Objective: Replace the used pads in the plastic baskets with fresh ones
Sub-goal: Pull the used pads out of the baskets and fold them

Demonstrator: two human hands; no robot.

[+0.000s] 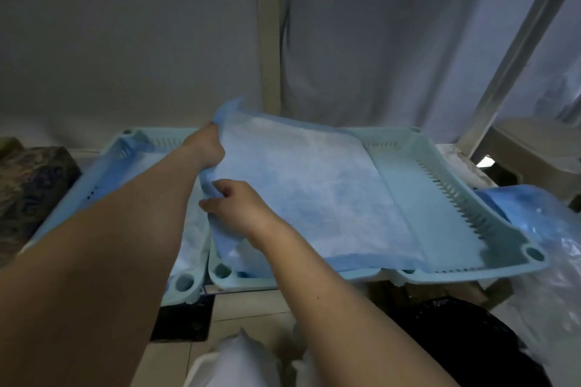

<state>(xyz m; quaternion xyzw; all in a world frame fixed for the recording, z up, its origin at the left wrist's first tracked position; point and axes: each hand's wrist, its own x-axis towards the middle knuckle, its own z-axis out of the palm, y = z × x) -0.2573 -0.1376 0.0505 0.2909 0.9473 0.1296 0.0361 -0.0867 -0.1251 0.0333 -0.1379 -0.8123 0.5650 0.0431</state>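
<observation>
- L hand (206,146) pinches the far-left corner of the blue pad (301,185); R hand (242,209) grips its left edge, fingers curled on it
- I see the pad spread over the right basket (471,198), left side lifted
- Left basket (107,163) just beside, w/ its own pad (191,229) inside

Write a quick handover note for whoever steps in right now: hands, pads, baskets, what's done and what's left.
Left hand grips the blue pad's far left corner; right hand pinches its near left edge.
The pad lies partly spread over the right basket, its left side lifted, its right strip bare.
The left basket already holds a pad.
More blue pads in plastic lie at right.
Left: seat this pad flat; whether it is fresh or used I cannot tell.
</observation>
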